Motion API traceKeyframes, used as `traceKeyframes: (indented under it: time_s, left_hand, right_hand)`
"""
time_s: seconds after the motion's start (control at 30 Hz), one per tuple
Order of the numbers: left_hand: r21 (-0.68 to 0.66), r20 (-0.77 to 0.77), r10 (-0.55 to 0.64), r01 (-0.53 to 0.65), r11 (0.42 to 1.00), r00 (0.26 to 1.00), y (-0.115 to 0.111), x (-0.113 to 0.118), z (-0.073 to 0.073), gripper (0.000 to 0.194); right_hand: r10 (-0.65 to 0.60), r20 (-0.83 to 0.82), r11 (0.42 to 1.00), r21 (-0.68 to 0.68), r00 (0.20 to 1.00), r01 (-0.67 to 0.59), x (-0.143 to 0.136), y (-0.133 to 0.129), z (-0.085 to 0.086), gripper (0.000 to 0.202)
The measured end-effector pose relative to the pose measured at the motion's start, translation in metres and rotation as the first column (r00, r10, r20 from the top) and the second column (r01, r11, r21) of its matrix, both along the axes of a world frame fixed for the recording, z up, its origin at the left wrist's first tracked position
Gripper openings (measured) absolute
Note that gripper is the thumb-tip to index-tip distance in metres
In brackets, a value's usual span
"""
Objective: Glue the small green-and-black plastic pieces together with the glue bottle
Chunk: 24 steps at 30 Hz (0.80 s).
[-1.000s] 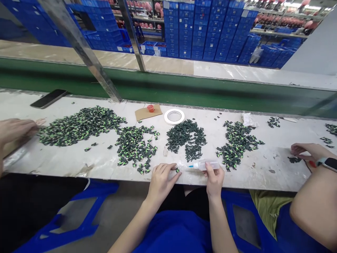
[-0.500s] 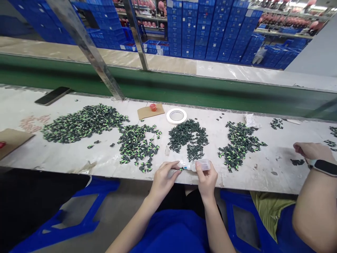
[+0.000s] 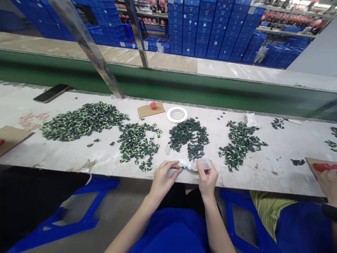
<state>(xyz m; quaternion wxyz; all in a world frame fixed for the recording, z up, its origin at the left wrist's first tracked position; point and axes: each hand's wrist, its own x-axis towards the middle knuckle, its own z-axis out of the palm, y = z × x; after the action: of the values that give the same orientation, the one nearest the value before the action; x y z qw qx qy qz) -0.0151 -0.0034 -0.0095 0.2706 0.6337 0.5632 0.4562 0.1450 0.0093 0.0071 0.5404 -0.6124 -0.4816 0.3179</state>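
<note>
Between the thumb and fingertips of my left hand (image 3: 163,177) is a small dark part with green (image 3: 181,168), mostly hidden by the fingers. My right hand (image 3: 207,179) grips a translucent squeeze bottle (image 3: 199,164) lying nearly level, its blue tip (image 3: 186,167) pointing left at the small part. Whether tip and part touch, I cannot tell. Just beyond my hands lies a heap of plain dark green pieces (image 3: 188,135). Heaps of black-and-green parts lie to its left (image 3: 138,142) and right (image 3: 238,144).
A roll of white tape (image 3: 177,115) and cardboard with a red cap (image 3: 153,105) lie toward the back. A large heap (image 3: 84,121) and a phone (image 3: 52,93) are at left. A co-worker's hand (image 3: 329,181) is over a red thing on cardboard at right. A metal post (image 3: 89,49) rises behind.
My hands keep almost the same pose, bottle tip by the small part. The co-worker's hand at right has drawn back from the small dark pieces toward the cardboard with the red thing.
</note>
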Motion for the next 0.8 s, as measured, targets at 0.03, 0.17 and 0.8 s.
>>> traceKeyframes:
  time_s: [0.03, 0.17, 0.8]
  left_hand:
    - [-0.007, 0.004, 0.000, 0.000, 1.000, 1.000, -0.0001, 0.0000, 0.0005, 0.016]
    - [-0.016, 0.016, 0.001, 0.000, 1.000, 1.000, 0.0000, 0.0005, 0.0021, 0.011]
    - [-0.055, 0.028, 0.011, -0.009, 0.998, 1.000, 0.0011, 0.0010, 0.0050, 0.009]
  right_hand:
    - [-0.002, 0.000, 1.000, -0.002, 1.000, 0.002, -0.0001, 0.0001, 0.0000, 0.028]
    - [-0.002, 0.000, 1.000, -0.005, 1.000, 0.002, -0.0004, 0.0006, -0.0002, 0.028]
    - [-0.009, -0.012, 1.000, 0.009, 1.000, 0.009, -0.0003, -0.0001, 0.0008, 0.028]
